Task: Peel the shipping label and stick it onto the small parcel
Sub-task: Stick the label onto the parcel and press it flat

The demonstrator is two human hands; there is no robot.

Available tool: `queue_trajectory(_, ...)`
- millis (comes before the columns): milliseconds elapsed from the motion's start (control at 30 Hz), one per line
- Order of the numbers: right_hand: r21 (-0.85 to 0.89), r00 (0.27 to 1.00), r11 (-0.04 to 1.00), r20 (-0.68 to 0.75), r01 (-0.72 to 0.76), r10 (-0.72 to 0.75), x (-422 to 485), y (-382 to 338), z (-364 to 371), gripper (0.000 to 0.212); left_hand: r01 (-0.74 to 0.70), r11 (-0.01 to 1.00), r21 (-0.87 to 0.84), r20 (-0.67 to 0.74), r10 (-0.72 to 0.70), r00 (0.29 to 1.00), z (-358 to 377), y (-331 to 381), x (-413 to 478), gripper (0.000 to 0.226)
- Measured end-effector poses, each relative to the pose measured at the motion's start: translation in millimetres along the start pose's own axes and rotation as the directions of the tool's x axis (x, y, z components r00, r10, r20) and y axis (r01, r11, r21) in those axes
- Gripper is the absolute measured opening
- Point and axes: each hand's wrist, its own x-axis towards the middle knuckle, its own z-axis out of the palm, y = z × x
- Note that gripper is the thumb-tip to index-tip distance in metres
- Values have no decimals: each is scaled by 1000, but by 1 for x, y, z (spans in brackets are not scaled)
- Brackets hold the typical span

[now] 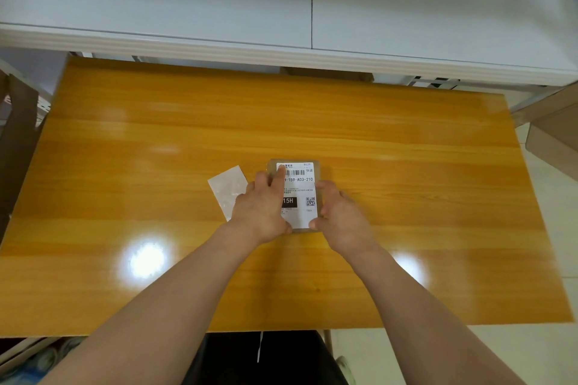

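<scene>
Head view, single frame. The small flat brown cardboard parcel [295, 195] lay on the glossy orange wood-grain table [406, 166], slightly right of centre, its long axis running away from me, near edge to far edge. The white printed shipping label [301, 194] with barcode and QR code was already on the parcel's top face, long axis matching the parcel's, brown margin visible at the far end and sides.

Left hand [266, 209] lay over the label's left portion, index finger extended along the long axis with its tip at the far-left corner of the label, the rest loosely curled; it held nothing, only pressed. Right hand [339, 216] sat against the parcel's right edge, its fingers [325, 189] curled on that side and thumb near the near-right corner, gripping the parcel to brace it.

The crumpled translucent white backing sheet [227, 189] lay on the table just left of the left hand, partly hidden under it.

Judgement: peeling finished, sticking nearly done; the step in hand was smoothing. The uncovered stretch of label lay right of the left fingers, so I expected the next stroke to run rightward across the short axis, left hand being the nearer. Could not tell whether the near edge had bonded.
</scene>
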Motion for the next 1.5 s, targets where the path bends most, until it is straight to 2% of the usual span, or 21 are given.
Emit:
queue_trajectory(233,-43,1000,999,-3,-5,5,0,-8,5,75,92,995,47,-122,-86,989,5,14,0,118)
queue_trajectory(367,-9,1000,1000,2,-16,16,-2,-5,5,73,59,998,-34,-110,-62,992,7,9,-1,111)
queue_trajectory(500,20,1000,999,-9,-27,27,-3,-1,2,65,-1,981,-195,-106,-20,994,6,-2,-6,92)
queue_trajectory(733,61,984,998,-175,-27,37,9,-12,3,40,-32,963,-269,-233,-33,972,14,-6,-8,50)
queue_trajectory(833,146,962,983,-229,-116,147,18,-16,5,57,0,946,-324,-225,-77,971,14,-5,-4,45)
queue_trajectory(933,229,949,945,-155,-235,273,28,-21,5,83,17,932,-362,-242,-111,964,11,-2,1,36)
queue_trajectory(1000,231,948,934,-102,-272,301,31,-23,6,82,-10,926,-378,-265,-98,959,9,3,6,30)
queue_trajectory(1100,250,947,927,-93,-278,309,30,-24,9,65,-69,920,-387,-256,-35,966,4,10,14,34)
queue_trajectory(1300,273,938,914,-87,-300,334,31,-25,17,50,-120,951,-286,-110,91,990,2,11,26,48)
queue_trajectory(1400,271,943,919,-93,-285,320,31,-24,18,52,-124,963,-239,-110,100,989,0,10,28,46)
queue_trajectory(1500,230,956,940,-93,-250,277,30,-22,17,54,-184,982,-45,-177,174,969,-5,10,31,53)
